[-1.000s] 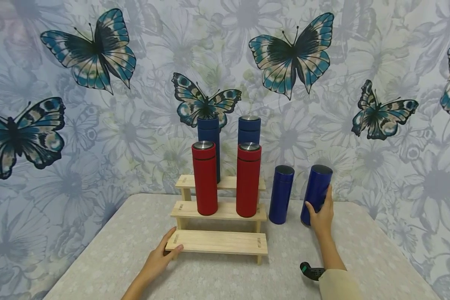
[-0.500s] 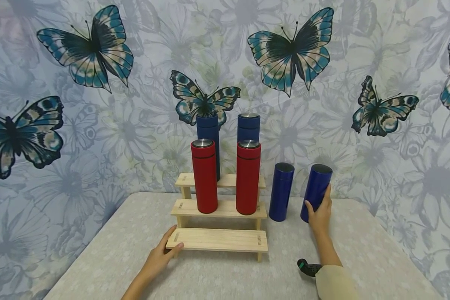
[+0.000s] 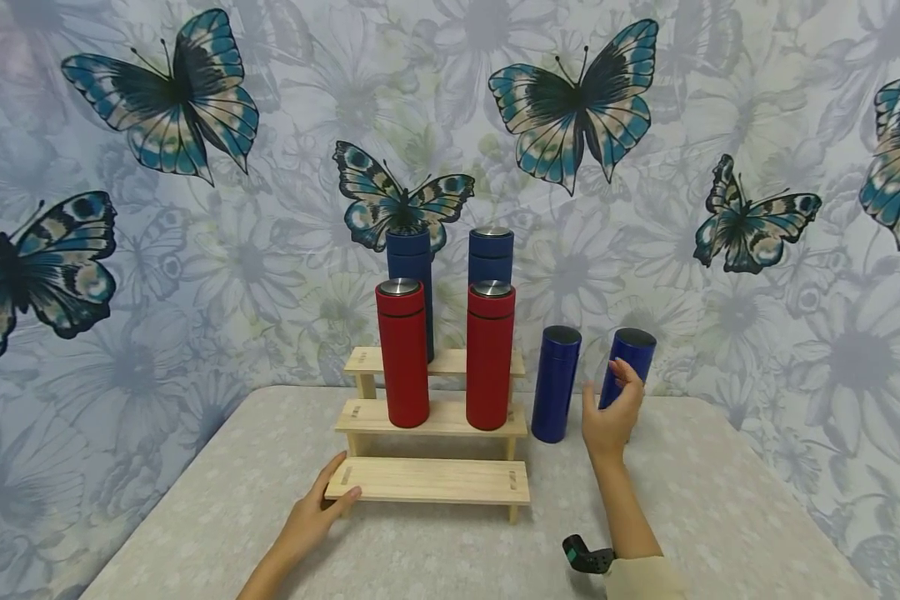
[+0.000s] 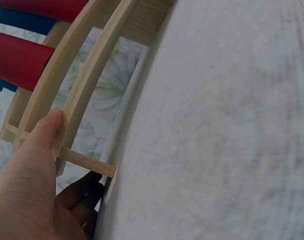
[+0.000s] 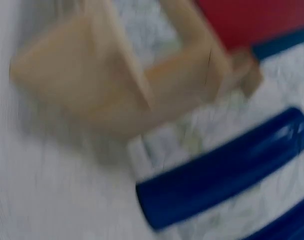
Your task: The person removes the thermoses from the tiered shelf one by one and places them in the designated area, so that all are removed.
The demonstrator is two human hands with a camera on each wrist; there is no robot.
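Observation:
My left hand (image 3: 306, 515) grips the left end of the bottom step of a three-step wooden display stand (image 3: 429, 481). In the left wrist view its thumb lies on the board's edge, with the other fingers behind the leg. My right hand (image 3: 613, 417), fingers loosely bent and nothing in its grasp, is just in front of a glossy blue thermos (image 3: 633, 346) and hides its lower part. A second glossy blue thermos (image 3: 556, 387) stands upright to its left. Two red thermoses (image 3: 402, 358) (image 3: 489, 358) occupy the middle step. Two navy thermoses (image 3: 410, 250) (image 3: 491, 254) are on the top step behind.
A pale patterned cloth covers the table (image 3: 435, 567). Behind it rises a wall (image 3: 270, 250) printed with flowers and butterflies. A black strap-like device (image 3: 588, 556) sits at my right wrist. The right wrist view is blurred and shows no hand.
My right hand has let go of the rightmost glossy blue thermos and moved left and toward me. That thermos stays standing. The left hand keeps its grip on the stand.

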